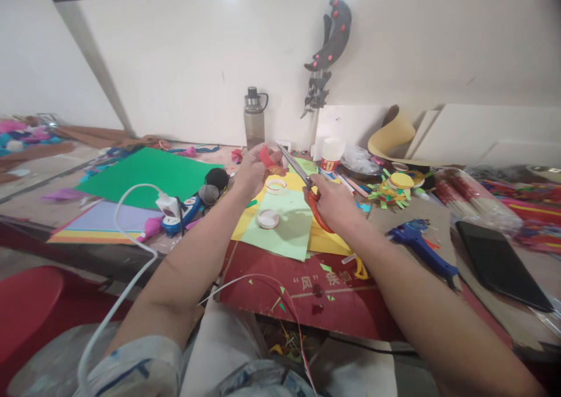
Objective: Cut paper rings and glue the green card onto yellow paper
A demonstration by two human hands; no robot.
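Note:
Raised over the middle of the table, my left hand [252,172] pinches a curved red piece with gold print [272,162], which looks like part of a paper cup. My right hand [335,201] grips scissors [314,207] with orange-red handles. Their blades point up and left, close by the red piece; whether they touch it I cannot tell. Below my hands, a white ring with a red edge [276,192] and a small round white cup base [268,219] rest on light green paper [289,242]. Yellow paper [331,243] lies underneath.
A white-and-red paper cup [332,154] and a bottle [255,119] stand behind. A yellow-green paper craft [394,187], blue glue gun [423,248] and black phone [502,262] lie right. Green sheet [149,175] and power strip [184,217] are left. Paper scraps dot the red board [272,280].

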